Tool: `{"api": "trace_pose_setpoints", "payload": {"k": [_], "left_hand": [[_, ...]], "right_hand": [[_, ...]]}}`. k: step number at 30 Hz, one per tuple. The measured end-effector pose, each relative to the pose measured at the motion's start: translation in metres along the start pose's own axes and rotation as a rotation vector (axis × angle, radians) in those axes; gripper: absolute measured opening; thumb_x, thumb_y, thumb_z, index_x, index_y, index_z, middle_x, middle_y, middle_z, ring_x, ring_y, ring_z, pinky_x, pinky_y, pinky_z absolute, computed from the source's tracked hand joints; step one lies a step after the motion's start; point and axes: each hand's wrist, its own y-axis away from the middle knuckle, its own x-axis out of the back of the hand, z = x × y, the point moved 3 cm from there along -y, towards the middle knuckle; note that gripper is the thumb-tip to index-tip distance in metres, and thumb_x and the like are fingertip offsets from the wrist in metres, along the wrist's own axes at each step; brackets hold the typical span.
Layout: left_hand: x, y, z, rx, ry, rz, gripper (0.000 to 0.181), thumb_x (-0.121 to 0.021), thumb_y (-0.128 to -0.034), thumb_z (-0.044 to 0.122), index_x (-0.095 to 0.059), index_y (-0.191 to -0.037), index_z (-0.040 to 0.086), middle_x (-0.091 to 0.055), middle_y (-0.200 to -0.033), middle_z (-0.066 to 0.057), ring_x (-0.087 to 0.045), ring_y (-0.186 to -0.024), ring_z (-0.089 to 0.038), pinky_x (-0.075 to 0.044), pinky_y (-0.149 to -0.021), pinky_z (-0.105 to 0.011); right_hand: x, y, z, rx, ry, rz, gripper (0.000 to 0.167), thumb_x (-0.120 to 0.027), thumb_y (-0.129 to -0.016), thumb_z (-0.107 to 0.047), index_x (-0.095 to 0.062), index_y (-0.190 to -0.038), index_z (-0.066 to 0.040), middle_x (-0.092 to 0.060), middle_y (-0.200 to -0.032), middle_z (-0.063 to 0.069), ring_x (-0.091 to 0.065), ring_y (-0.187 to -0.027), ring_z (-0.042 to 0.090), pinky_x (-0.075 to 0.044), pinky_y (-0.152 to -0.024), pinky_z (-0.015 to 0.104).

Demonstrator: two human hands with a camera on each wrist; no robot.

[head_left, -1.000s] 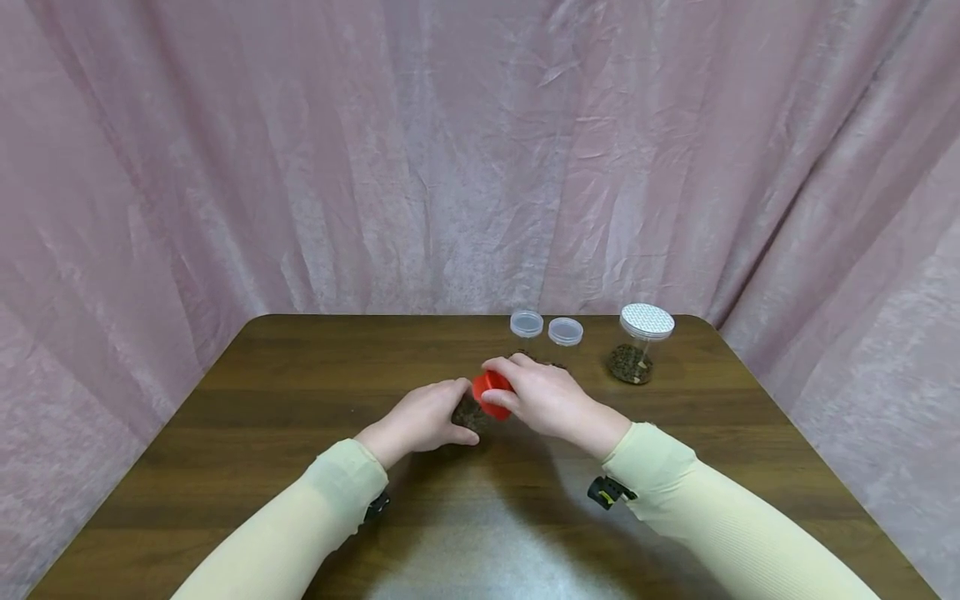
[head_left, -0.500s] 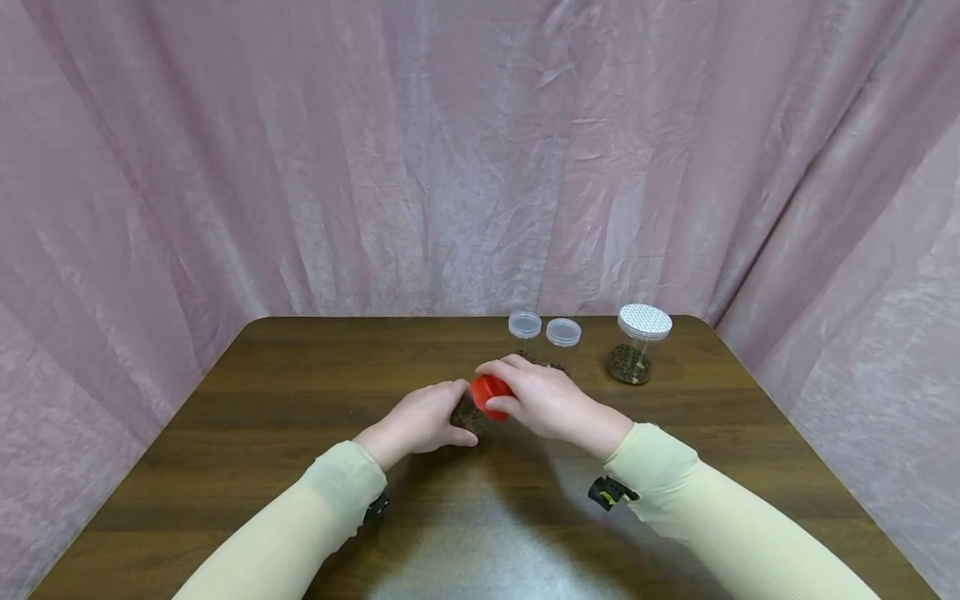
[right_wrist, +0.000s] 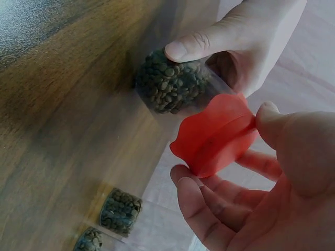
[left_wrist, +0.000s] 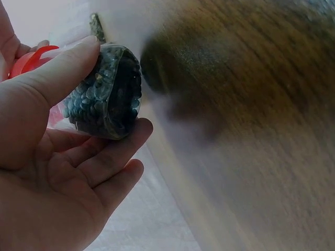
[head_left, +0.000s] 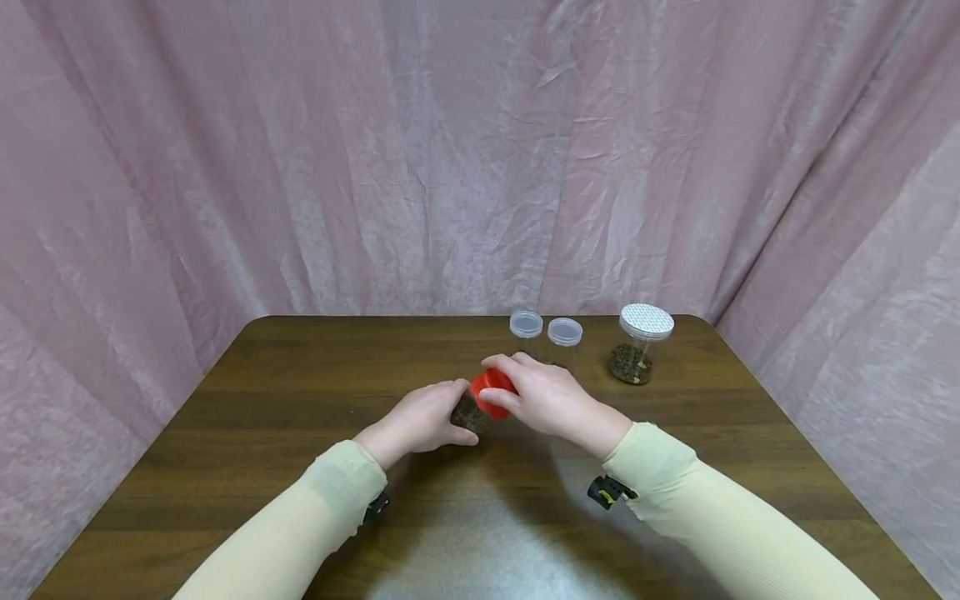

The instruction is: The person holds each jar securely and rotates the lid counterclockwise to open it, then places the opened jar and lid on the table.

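Observation:
In the head view my left hand (head_left: pixel 423 421) grips a clear jar (head_left: pixel 468 414) of dark bean-like grains near the middle of the table. Its thumb lies along one side and the fingers support the other, as the left wrist view shows on the jar (left_wrist: pixel 102 91). My right hand (head_left: pixel 551 396) holds the red scalloped lid (head_left: pixel 492 393) at the jar's mouth between thumb and fingers. In the right wrist view the lid (right_wrist: pixel 214 138) sits against the jar (right_wrist: pixel 172 86). The jar leans, its lid end pointing toward the right hand. The lid hides the mouth.
Behind my right hand stand two small clear jars with translucent lids, one lid (head_left: pixel 526 323) left of the other lid (head_left: pixel 565 332). A larger jar (head_left: pixel 632 362) with a white patterned lid stands at the back right. The brown table (head_left: pixel 322 358) meets a pink curtain (head_left: pixel 420 167).
My right hand's fingers and thumb have shifted slightly on the red lid, forward and upward in the head view since half a second ago. My left hand and the jar stay in place.

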Motion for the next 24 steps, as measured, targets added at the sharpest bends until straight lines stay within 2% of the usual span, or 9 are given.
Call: {"api": "trace_pose_setpoints", "payload": {"k": [6, 17, 24], "left_hand": [[0.0002, 0.0004, 0.0004, 0.004, -0.001, -0.007, 0.056, -0.097, -0.0886, 0.032, -0.063, -0.127, 0.008, -0.071, -0.108, -0.002, -0.068, -0.098, -0.022, -0.057, -0.092, -0.045], [0.0000, 0.0017, 0.0004, 0.014, 0.019, -0.013, 0.056, -0.097, -0.0886, 0.031, -0.063, -0.128, 0.008, -0.071, -0.112, -0.004, -0.069, -0.101, -0.023, -0.058, -0.095, -0.046], [0.0007, 0.0021, 0.0014, -0.005, 0.005, 0.000, 0.056, -0.097, -0.0879, 0.030, -0.064, -0.127, 0.008, -0.072, -0.114, -0.004, -0.070, -0.105, -0.024, -0.057, -0.097, -0.047]], "right_hand": [[-0.0019, -0.0002, -0.0001, -0.004, 0.019, -0.012, 0.048, -0.071, -0.109, -0.044, -0.065, -0.150, -0.019, -0.070, -0.123, 0.006, -0.071, -0.102, 0.024, -0.059, -0.085, 0.050], [-0.0016, 0.0020, -0.0014, 0.052, 0.022, -0.015, 0.047, -0.072, -0.109, -0.039, -0.064, -0.150, -0.018, -0.069, -0.127, 0.007, -0.072, -0.105, 0.025, -0.059, -0.084, 0.052], [-0.0008, 0.0023, -0.0015, 0.062, 0.024, -0.011, 0.047, -0.073, -0.108, -0.037, -0.064, -0.150, -0.017, -0.069, -0.127, 0.007, -0.072, -0.104, 0.025, -0.059, -0.084, 0.052]]}}
